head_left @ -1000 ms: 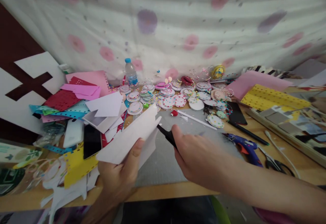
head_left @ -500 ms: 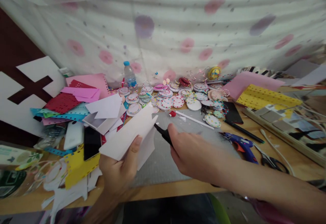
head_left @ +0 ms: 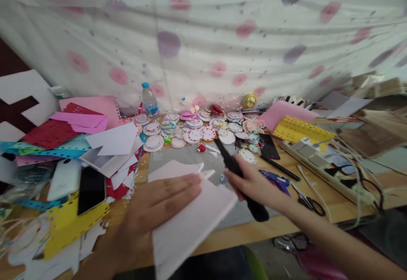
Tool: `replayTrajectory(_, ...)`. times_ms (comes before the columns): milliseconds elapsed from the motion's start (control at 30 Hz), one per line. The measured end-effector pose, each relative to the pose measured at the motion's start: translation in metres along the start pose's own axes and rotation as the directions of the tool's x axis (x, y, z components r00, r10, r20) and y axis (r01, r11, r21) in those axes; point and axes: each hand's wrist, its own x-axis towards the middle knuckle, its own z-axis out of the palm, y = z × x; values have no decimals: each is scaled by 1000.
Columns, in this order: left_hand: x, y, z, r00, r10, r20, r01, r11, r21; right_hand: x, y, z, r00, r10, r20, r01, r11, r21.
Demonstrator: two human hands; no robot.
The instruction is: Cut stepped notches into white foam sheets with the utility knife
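Observation:
My left hand (head_left: 171, 199) grips a folded white card (head_left: 193, 225), its fingers stretched together across the top face and the thumb hidden. The card has a notched, cut upper edge, and its lower corner hangs past the table's front edge. In my right hand (head_left: 251, 182) is a black utility knife (head_left: 227, 155), closed in the fist and tilted, its tip pointing away to the upper left. The knife is apart from the card's cut edge. Beneath both lies a grey cutting mat (head_left: 165, 155). A small red piece (head_left: 201, 148) rests on the mat beyond the card.
Decorated white discs (head_left: 193, 135) crowd the table's back near a water bottle (head_left: 149, 99). To the right are a blue glue gun (head_left: 276, 180), scissors (head_left: 307, 201) and a power strip (head_left: 318, 169). Coloured sheets (head_left: 51, 133) and a black phone (head_left: 91, 191) are on the left.
The white card has been turned and brought lower, with my left fingers now over its top. My right hand has drawn the knife away from the card. The view has shifted right.

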Motion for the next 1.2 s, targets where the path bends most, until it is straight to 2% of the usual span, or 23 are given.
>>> replayTrajectory(33, 3, -4, 3, 956, 174, 237, -170, 985, -38, -1, 16, 12, 999, 19, 45, -20, 1000, 21)
replayTrajectory(67, 4, -9, 8, 882, 267, 389, -268, 962, -52, -2, 32, 23, 995, 41, 86, -45, 998, 46)
replayTrajectory(133, 1, -24, 23, 823, 280, 494, -322, 947, -1, -2, 61, 44, 985, 111, 131, -123, 989, 88)
replayTrajectory(167, -2, -32, 31, 790, 261, 555, -326, 945, 19, -1, 73, 51, 985, 128, 116, -138, 987, 85)
replayTrajectory(200, -7, -41, 39, 764, 302, 570, -365, 931, -3, 0, 83, 55, 984, 144, 106, -153, 985, 79)
replayTrajectory(267, -20, -56, 50, 713, 209, 669, -329, 943, 56, 6, 98, 57, 990, 130, 59, -133, 990, 43)
replayTrajectory(333, -32, -66, 52, 687, 126, 715, -290, 951, 111, 13, 106, 50, 998, 66, 1, -66, 998, -8)
replayTrajectory(400, -42, -71, 46, 694, 57, 717, -244, 956, 160, 19, 110, 41, 999, 33, -22, -34, 998, -56)
replayTrajectory(533, -59, -73, 22, 746, -65, 663, -143, 956, 254, 28, 113, 31, 998, 63, -25, -66, 990, -123)
replayTrajectory(667, -76, -74, 3, 791, -167, 589, -49, 942, 333, 30, 110, 32, 998, 14, -60, -23, 987, -157)
replayTrajectory(767, -82, -73, 1, 832, -223, 508, 21, 928, 373, 28, 102, 38, 996, -10, -92, -11, 975, -221)
replayTrajectory(833, -81, -73, 8, 853, -235, 465, 55, 928, 369, 25, 96, 41, 994, -28, -102, 2, 969, -249)
replayTrajectory(933, -72, -71, 32, 864, -239, 443, 83, 936, 343, 17, 86, 45, 996, -39, -75, 20, 969, -248)
replayTrajectory(1100, -53, -73, 80, 817, -299, 494, 114, 922, 370, -5, 68, 42, 998, -55, -15, 50, 972, -231)
replayTrajectory(1200, -44, -80, 99, 799, -305, 518, 98, 916, 389, -14, 63, 40, 1000, -21, -18, 16, 977, -215)
